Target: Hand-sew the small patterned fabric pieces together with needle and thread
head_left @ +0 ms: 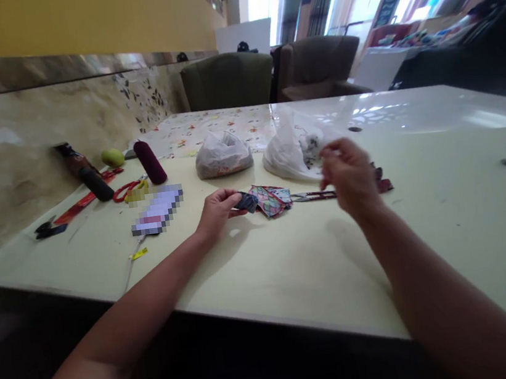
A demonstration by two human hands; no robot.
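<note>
Between the thumb and fingers of my left hand is a small dark blue fabric piece. Beside it on the table lies a patterned fabric piece with a coloured scale print. My right hand is raised above the table, slightly blurred, its fingers pinched together; whatever they hold is too small to make out. Below and partly behind it, thread snips lie flat, their blades toward the patterned piece. Dark red fabric shows just past my right hand. A white plastic bag with white stuffing stands behind.
Another tied plastic bag stands at the middle. To the left are a phone with a cable, scissors, a maroon thread cone, a dark thread spool, a brown bottle and a green fruit. Chairs stand beyond.
</note>
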